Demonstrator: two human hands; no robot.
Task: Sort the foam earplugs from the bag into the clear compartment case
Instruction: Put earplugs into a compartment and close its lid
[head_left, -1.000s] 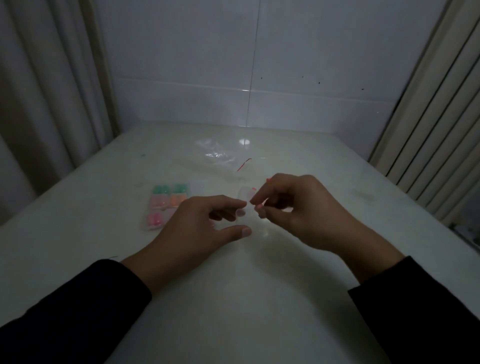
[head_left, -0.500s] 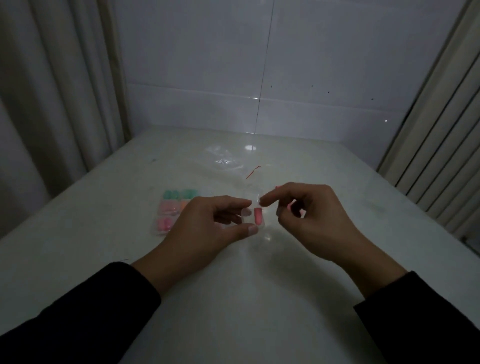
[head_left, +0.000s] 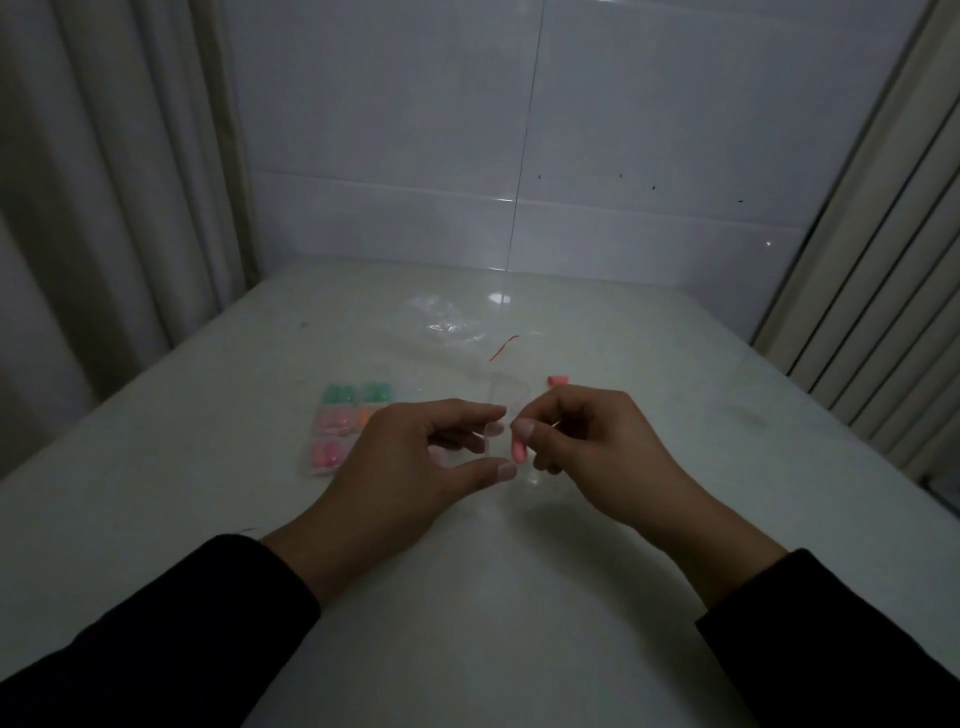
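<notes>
Placement step was in hand: left hand (head_left: 410, 462) pinched a small clear plastic case (head_left: 506, 415) over the pale bench (head_left: 519, 597), right hand (head_left: 592, 447) pinched a pink foam earplug (head_left: 518, 451) at it; next likely seating it without dropping.
</notes>
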